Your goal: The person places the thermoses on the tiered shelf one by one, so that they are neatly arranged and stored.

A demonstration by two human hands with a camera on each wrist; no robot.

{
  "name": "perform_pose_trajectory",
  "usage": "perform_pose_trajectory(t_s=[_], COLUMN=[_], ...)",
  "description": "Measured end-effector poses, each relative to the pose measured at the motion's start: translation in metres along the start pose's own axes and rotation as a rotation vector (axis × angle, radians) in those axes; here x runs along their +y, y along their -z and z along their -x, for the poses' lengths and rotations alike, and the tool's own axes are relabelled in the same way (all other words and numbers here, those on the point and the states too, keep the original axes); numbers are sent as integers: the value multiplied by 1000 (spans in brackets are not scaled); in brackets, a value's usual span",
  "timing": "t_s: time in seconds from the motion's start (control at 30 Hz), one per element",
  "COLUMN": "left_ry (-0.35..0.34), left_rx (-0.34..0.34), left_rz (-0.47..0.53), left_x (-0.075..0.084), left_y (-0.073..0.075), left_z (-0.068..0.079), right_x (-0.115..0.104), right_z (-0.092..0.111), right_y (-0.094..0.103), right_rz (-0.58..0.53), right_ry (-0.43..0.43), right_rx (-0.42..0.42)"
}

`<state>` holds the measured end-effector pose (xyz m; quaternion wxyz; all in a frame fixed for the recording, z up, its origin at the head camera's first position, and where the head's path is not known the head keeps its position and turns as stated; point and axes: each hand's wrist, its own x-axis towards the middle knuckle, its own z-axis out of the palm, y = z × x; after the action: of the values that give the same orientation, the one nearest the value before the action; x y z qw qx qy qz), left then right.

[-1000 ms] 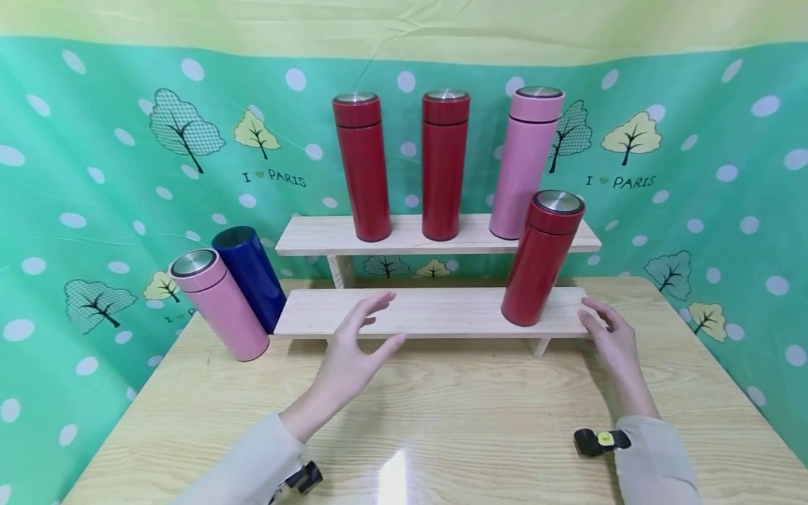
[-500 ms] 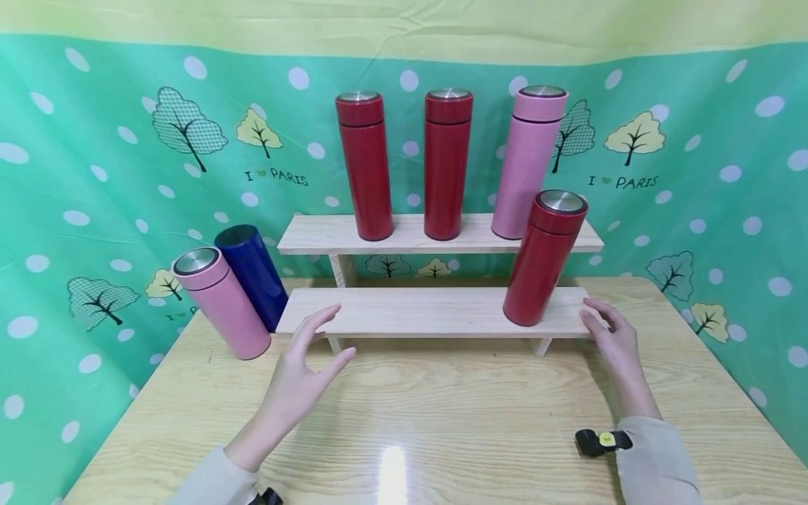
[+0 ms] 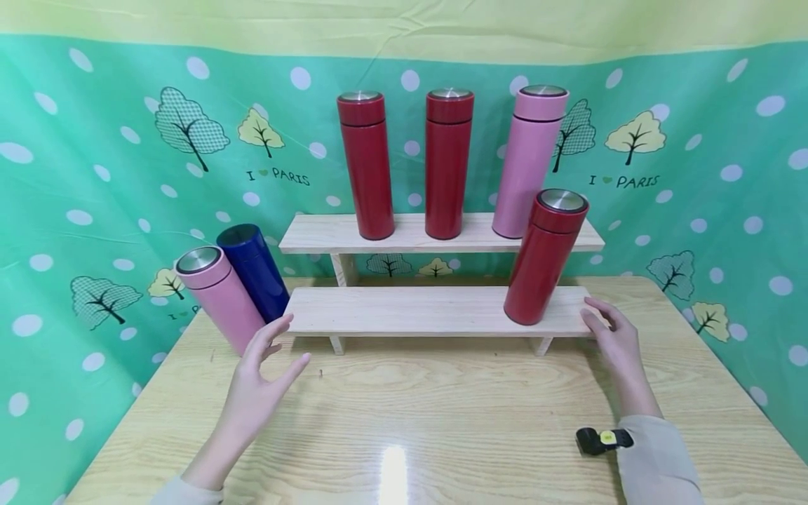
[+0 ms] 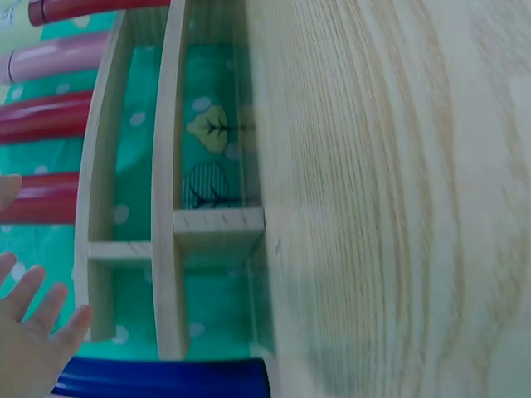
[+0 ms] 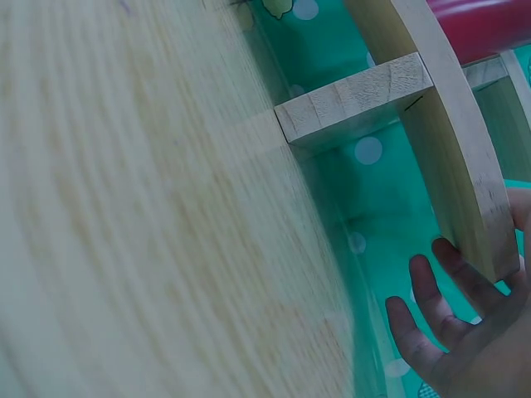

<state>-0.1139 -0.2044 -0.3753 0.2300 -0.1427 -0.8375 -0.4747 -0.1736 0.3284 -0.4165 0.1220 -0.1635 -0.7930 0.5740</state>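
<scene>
The left pink flask is standing upright on the desk, long axis vertical, beside the blue flask. It's sitting just beyond the left hand, the nearer one, whose fingers are overlapping its lower part in the head view; touching or not, can't tell. Those fingers are standing wide of the thumb, holding nothing. The right hand is resting at the lower shelf's right end; gripping or not, can't tell.

Bright head view, dim wrist views

In my head feed, white glare streaks the table in front of the shelf; faint shadow lies beneath it. My wrist feeds come dimmer and softer, the shelf bowed.
</scene>
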Motion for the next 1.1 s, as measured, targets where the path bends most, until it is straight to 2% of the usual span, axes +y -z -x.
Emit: perform_pose_trajectory(t_s=[0.3,0.43,0.8,0.97,1.1], left_ry=[144,207,270,334,357], left_rx=[37,53,180,199,202], left_rz=[-76,-80,-63,-82,-88], left_x=[-10,-13,-29,-37,-44], left_y=[18,27,49,64,75], left_z=[5,6,5,2,-1], right_x=[-2,-3,-2,-2,-1], right_z=[0,1,1,1,1], right_y=[0,1,0,1,1], right_rz=[-4,21,41,41,38], right_ry=[-1,-6,-12,-10,-8], right_rx=[-1,-2,-6,-7,-10])
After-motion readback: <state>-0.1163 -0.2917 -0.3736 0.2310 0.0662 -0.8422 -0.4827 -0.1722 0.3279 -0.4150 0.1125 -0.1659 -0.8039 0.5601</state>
